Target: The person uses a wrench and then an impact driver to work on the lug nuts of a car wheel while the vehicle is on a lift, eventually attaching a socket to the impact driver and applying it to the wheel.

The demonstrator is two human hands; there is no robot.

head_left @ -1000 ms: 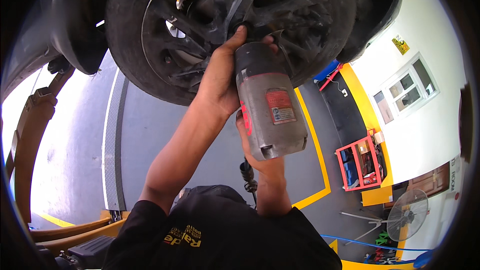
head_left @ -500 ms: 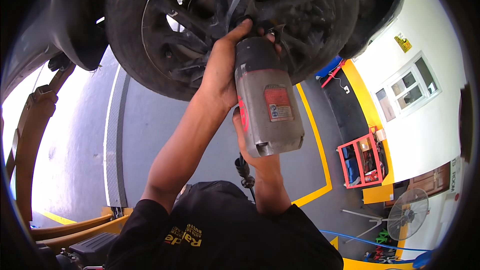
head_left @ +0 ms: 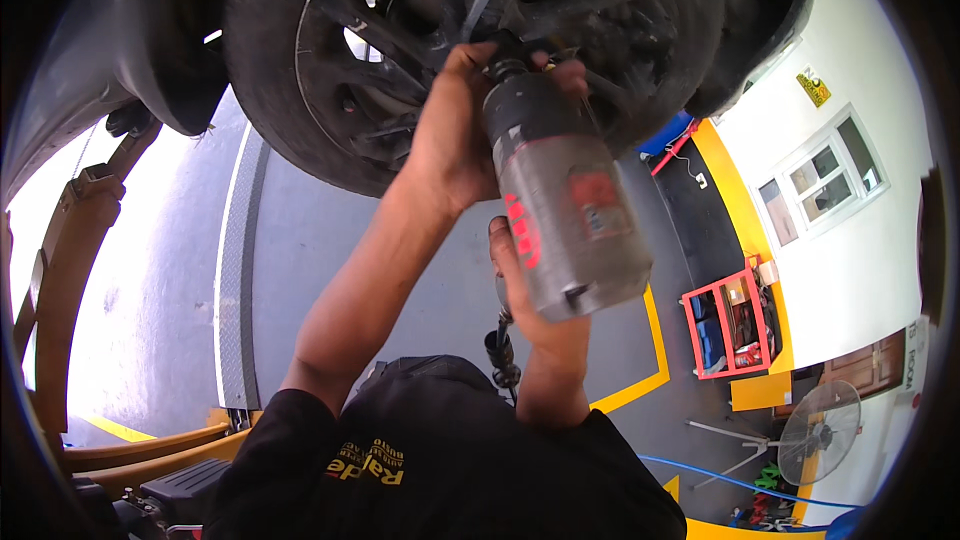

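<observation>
A grey and black impact wrench is raised in front of a car wheel, its nose pointing up at the wheel's hub. My left hand is closed around the nose end, with the thumb by the dark socket and fingertips showing on the far side. Behind and below the tool body, my right hand wraps the handle, most of its fingers hidden by the wrench. An air hose fitting hangs beneath the right hand. The socket's tip is too dark to tell whether it touches a wheel nut.
A tan lift post and arm stand at left. On the right are a red tool cart, a pedestal fan and a white wall with a window. A blue hose crosses the floor at lower right.
The impact wrench has swung its rear end to the right and tilted, slightly blurred. Its nose has dropped a little from the hub, and the socket shows more. Both hands have moved with it.
</observation>
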